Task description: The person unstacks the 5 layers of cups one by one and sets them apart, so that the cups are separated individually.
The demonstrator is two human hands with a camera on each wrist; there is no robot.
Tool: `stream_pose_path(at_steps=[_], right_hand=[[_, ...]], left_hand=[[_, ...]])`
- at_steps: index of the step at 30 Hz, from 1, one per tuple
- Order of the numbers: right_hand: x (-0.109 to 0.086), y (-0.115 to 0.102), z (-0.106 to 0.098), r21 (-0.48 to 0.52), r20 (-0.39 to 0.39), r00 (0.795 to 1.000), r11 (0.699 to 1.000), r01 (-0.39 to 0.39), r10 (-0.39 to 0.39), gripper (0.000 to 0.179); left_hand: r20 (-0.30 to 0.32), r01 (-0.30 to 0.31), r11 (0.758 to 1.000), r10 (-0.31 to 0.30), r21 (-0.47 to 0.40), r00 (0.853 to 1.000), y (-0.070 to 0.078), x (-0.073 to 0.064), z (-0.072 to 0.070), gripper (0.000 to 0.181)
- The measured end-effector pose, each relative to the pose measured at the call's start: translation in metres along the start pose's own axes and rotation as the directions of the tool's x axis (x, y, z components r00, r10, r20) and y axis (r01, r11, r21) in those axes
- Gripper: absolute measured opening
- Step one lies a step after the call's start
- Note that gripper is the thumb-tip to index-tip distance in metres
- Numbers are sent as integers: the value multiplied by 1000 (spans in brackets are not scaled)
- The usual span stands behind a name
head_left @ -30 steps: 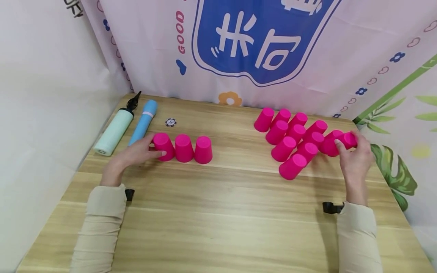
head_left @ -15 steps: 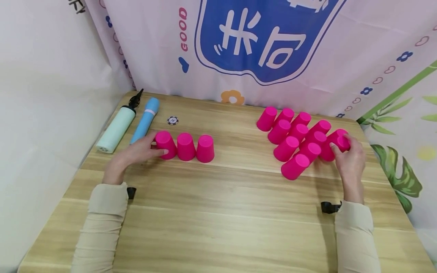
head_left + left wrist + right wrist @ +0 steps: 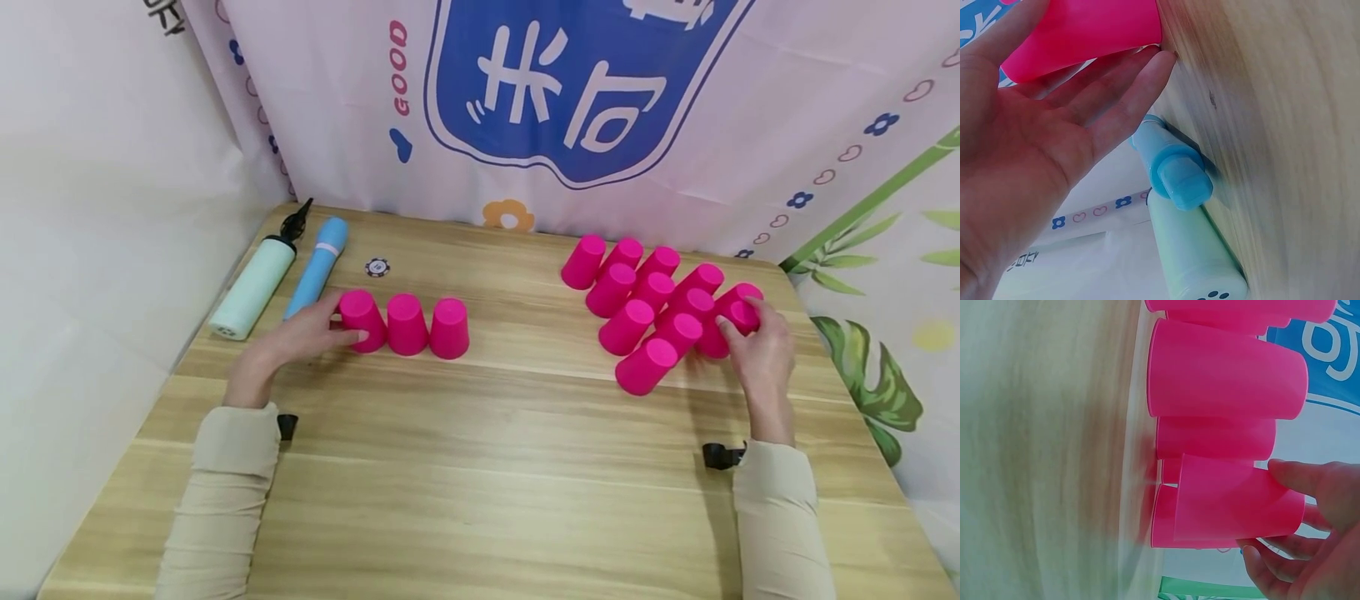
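Upside-down pink plastic cups stand in two places on the table. On the left is a row of three, and my left hand (image 3: 300, 340) holds the leftmost cup (image 3: 359, 315) between thumb and fingers. The middle cup (image 3: 407, 325) and the end cup (image 3: 450, 329) stand beside it. Over at the right, my right hand (image 3: 765, 350) grips a pink cup (image 3: 1232, 499) near its closed end. Its rim is slightly off the table in the right wrist view. It overlaps another cup (image 3: 727, 302) of the group; whether they touch, I cannot tell. The group's front cup (image 3: 643, 368) is nearest me.
A pale green hand pump (image 3: 255, 283) and a blue microphone-shaped tube (image 3: 318, 262) lie at the far left. A small round chip (image 3: 377, 267) lies behind the row of three. A printed curtain (image 3: 360, 108) hangs along the wooden table's (image 3: 480, 467) back edge.
My right hand has moved a little left and toward me, bringing its cup in against the group's right side from my view. The left hand stays on its cup.
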State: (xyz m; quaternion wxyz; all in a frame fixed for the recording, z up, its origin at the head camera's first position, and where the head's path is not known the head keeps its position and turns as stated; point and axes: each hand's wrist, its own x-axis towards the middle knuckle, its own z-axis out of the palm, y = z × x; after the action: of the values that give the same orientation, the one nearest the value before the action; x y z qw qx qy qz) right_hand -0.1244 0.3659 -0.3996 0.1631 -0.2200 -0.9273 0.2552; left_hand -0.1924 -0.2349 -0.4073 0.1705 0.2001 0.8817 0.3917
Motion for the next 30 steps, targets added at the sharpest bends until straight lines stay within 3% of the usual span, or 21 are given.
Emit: stream_pose_path(at_steps=[30], right_hand=[[-7,12,-1,-1,46,998,999,-41,41,64]], left_hand=[[0,41,999,-41,30,999,0,1,0,56]])
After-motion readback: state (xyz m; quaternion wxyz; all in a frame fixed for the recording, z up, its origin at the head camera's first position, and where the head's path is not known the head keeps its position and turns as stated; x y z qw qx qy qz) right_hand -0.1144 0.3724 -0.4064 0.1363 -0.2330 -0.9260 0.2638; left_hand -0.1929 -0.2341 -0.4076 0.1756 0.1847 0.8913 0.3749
